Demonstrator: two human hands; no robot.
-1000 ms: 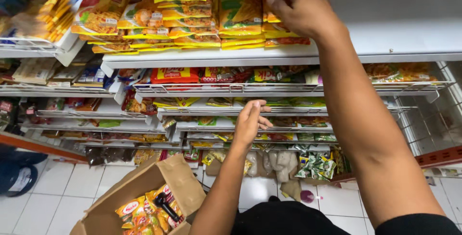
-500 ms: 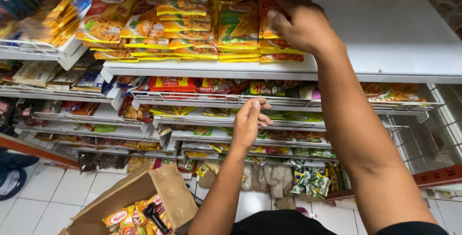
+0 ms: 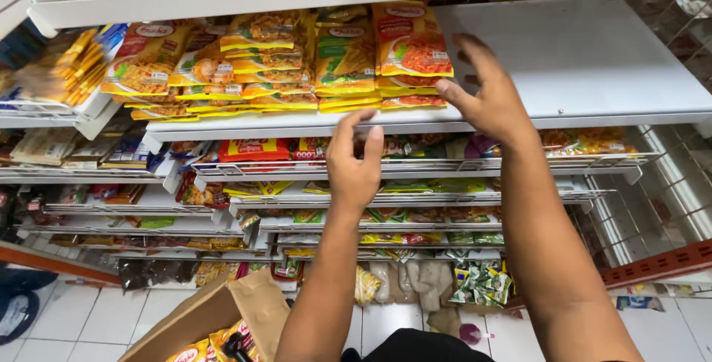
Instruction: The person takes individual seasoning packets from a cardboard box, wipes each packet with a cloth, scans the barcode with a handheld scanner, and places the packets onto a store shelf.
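Head view, right hand: my right hand (image 3: 493,102) sits right of centre in the upper half of the frame, fingers spread and bent, with nothing in it. Half a second ago it was pressed onto the rightmost stack of packets; now it has come off and hangs just beside that stack, over the bare white shelf (image 3: 593,65).

Head view, left hand: my left hand (image 3: 354,165) is at the middle of the frame, open, fingers curled slightly up toward the shelf's front edge, holding nothing. It has risen since the earlier pictures, when it hung lower against the wire racks.

Head view, packets: the rightmost stack of noodle packets (image 3: 410,54), orange-red with a picture of noodles on top, lies flat at upper centre on the white shelf, touching the green-and-yellow stack (image 3: 343,61) on its left. (The top packet looks squared to the pile, though I can't judge the back edge.)

Head view, what changed: the right hand's release is the main change; I judge the packet it was pressing is now placed, and both hands are free.

Head view, box: the open cardboard box (image 3: 215,317) is at the bottom left, with more yellow packets showing inside it, well below both hands.

Head view, surroundings: wire racks (image 3: 445,165) of mixed goods fill the middle band, and white floor tiles (image 3: 81,317) show at lower left.
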